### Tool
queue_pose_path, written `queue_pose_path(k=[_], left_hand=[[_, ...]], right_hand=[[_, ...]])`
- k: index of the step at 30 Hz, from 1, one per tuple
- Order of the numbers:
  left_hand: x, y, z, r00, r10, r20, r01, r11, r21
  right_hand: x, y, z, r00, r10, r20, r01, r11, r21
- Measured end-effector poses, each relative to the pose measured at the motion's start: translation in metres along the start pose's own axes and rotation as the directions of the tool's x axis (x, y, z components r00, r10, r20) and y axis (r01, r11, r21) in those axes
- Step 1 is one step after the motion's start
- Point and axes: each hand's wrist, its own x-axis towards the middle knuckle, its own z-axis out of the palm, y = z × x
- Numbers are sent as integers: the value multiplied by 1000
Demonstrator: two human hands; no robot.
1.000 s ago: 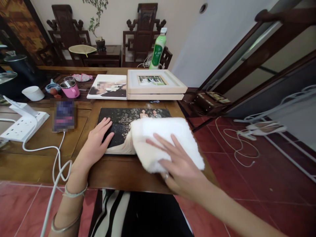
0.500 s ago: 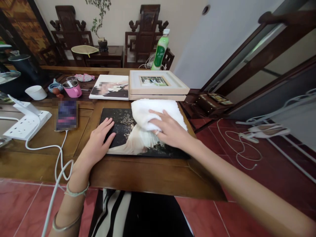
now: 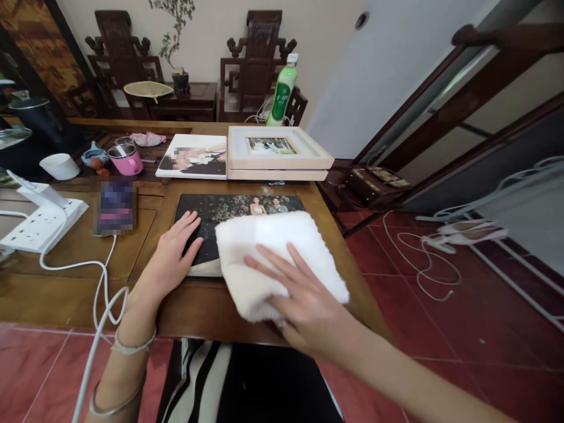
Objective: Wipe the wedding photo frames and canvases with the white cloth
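Observation:
A dark photo panel [image 3: 200,207] with a printed picture of two people lies flat on the wooden table. My left hand [image 3: 176,249] rests on its left edge, fingers stretched out and holding nothing. Over the panel's right and front part is a folded white towel [image 3: 273,241], which hides much of the picture. My right hand [image 3: 308,299] presses on the towel from above and grips its near edge, the thumb side partly hidden. The towel reaches past the panel's front edge onto the table [image 3: 198,305].
Behind the panel lie a white photo board [image 3: 189,167] and stacked pale wooden frames [image 3: 282,167]. A green bottle [image 3: 282,94] stands at the back. To the left are a pink mug [image 3: 127,161], a phone [image 3: 115,205] and a power strip [image 3: 48,226] with white cables.
My right hand has drawn the towel toward me, from the panel's far right part to its front edge. The pictured couple now shows. My left hand stays on the panel.

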Motion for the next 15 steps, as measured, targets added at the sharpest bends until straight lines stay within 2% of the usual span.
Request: queue_pose_path(k=[3,7,12,15], left_hand=[[7,-2,1,1000,6,-2,-6,1000,-1],[5,-2,-1,1000,11,-2,-11,1000,-3],[-9,1,4,1000,14,-9,-14,1000,-8],[-15,3,11,1000,18,-7,-18,1000,-11]], right_hand=[[-7,-11,-5,998,-65,22,65,998,26],[-3,-4,-4,997,-75,18,74,997,36],[18,31,4,993,13,115,-13,1000,-7],[37,61,9,990,70,125,-67,997,-24]])
